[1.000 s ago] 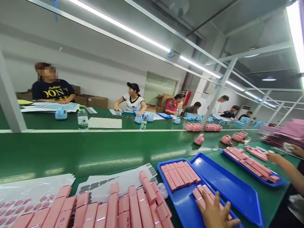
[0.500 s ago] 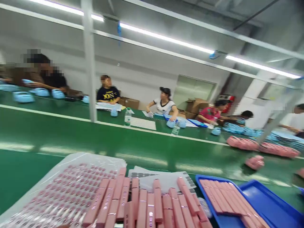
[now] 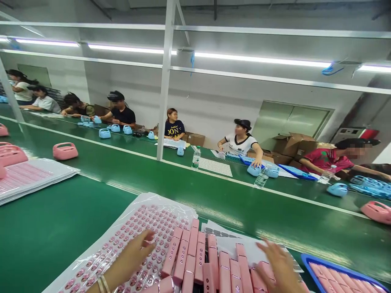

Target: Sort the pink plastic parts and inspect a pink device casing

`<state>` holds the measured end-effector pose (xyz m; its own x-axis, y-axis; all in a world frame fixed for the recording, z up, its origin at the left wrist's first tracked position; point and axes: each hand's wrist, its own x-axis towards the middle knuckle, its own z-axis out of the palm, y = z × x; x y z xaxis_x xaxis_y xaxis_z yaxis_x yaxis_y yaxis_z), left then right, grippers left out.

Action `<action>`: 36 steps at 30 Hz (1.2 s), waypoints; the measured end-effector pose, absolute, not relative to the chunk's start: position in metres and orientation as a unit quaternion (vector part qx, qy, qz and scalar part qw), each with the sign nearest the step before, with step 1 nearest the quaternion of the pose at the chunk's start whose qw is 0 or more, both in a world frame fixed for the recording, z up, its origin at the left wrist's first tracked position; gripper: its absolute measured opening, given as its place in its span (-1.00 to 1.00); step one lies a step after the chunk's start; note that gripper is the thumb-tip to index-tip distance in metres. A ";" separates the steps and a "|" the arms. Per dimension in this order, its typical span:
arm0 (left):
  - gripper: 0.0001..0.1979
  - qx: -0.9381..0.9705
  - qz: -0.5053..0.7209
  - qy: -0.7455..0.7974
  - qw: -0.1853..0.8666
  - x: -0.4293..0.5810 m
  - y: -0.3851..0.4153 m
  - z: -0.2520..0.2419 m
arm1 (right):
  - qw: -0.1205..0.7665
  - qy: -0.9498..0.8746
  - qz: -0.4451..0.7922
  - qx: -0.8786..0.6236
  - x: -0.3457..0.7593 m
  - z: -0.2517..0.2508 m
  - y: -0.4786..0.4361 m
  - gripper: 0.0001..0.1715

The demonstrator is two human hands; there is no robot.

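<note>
A heap of long pink plastic bars [image 3: 195,260] lies in front of me on the green table. My left hand [image 3: 134,254] rests over a clear sheet of small pink stickers [image 3: 134,232], fingers loosely curled toward the bars, holding nothing I can see. My right hand [image 3: 279,266] hovers over the right end of the bars with its fingers spread. A white sheet with grey stickers [image 3: 232,242] lies behind the bars.
A blue tray [image 3: 345,274] with pink bars sits at the lower right. A green conveyor belt [image 3: 214,195] runs across, carrying a pink case [image 3: 65,151]. Several people sit along the far side with blue cases [image 3: 338,189] and a water bottle [image 3: 196,158]. White post [image 3: 165,81].
The view has swung left, away from the blue trays. My right hand left the tray, and both hands now show over the bars and sticker sheet.
</note>
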<state>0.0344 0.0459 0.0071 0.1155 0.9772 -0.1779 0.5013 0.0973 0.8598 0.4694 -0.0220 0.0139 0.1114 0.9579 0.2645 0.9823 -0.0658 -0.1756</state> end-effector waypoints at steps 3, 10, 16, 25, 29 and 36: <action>-0.34 0.662 0.217 0.601 0.392 0.082 0.052 0.008 | 0.069 -0.763 0.093 -0.636 0.353 0.038 0.006 -0.52; -0.05 0.734 0.113 0.630 0.230 0.140 0.065 0.021 | 0.029 -0.823 0.080 -0.562 0.276 0.037 0.074 -0.46; -0.06 0.742 0.043 0.639 0.196 0.146 0.062 0.038 | -0.001 -0.809 0.015 -0.588 0.271 0.029 0.102 -0.80; -0.11 0.721 0.028 0.680 0.133 0.144 0.067 0.033 | 0.007 -0.744 0.020 -0.668 0.249 0.025 0.152 -0.68; -0.12 0.694 0.066 0.694 0.178 0.113 0.074 0.030 | 0.021 -0.738 0.026 -0.674 0.244 0.026 0.155 -0.77; -0.23 0.569 0.279 0.676 0.377 0.030 0.066 0.052 | 0.108 -0.763 0.109 -0.628 0.230 0.047 0.126 -0.86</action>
<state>0.0299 0.0662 0.0523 -0.0684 0.9790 -0.1922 0.5588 0.1972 0.8055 0.2302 0.1261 0.0468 -0.1880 0.9818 0.0279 0.9350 0.1876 -0.3010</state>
